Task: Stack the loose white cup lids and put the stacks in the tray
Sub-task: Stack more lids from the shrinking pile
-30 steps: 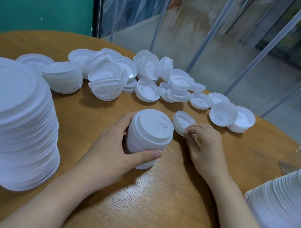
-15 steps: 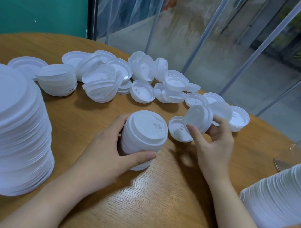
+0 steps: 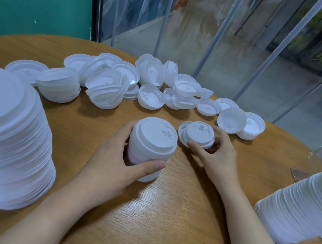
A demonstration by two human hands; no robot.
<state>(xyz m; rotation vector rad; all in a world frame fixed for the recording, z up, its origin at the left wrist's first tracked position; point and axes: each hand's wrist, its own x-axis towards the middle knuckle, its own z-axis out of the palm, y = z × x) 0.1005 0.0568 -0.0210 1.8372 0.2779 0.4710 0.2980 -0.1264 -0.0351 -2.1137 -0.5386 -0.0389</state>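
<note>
Now my left hand (image 3: 115, 163) grips the small stack of lids (image 3: 150, 147), thumb wrapped across its front, stack standing mid-table (image 3: 162, 217). My right hand (image 3: 217, 154) pinches a few nested lids (image 3: 199, 135), dome up, just right of the stack, over another lid lying flat. Loose lids (image 3: 151, 99) spread along the far edge. Tall lid stack (image 3: 3, 139) at left edge, another (image 3: 307, 206) at right edge. Tray: cannot tell which item it is.

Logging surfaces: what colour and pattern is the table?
Light brown wood table with visible grain; clearest in the head view.
</note>
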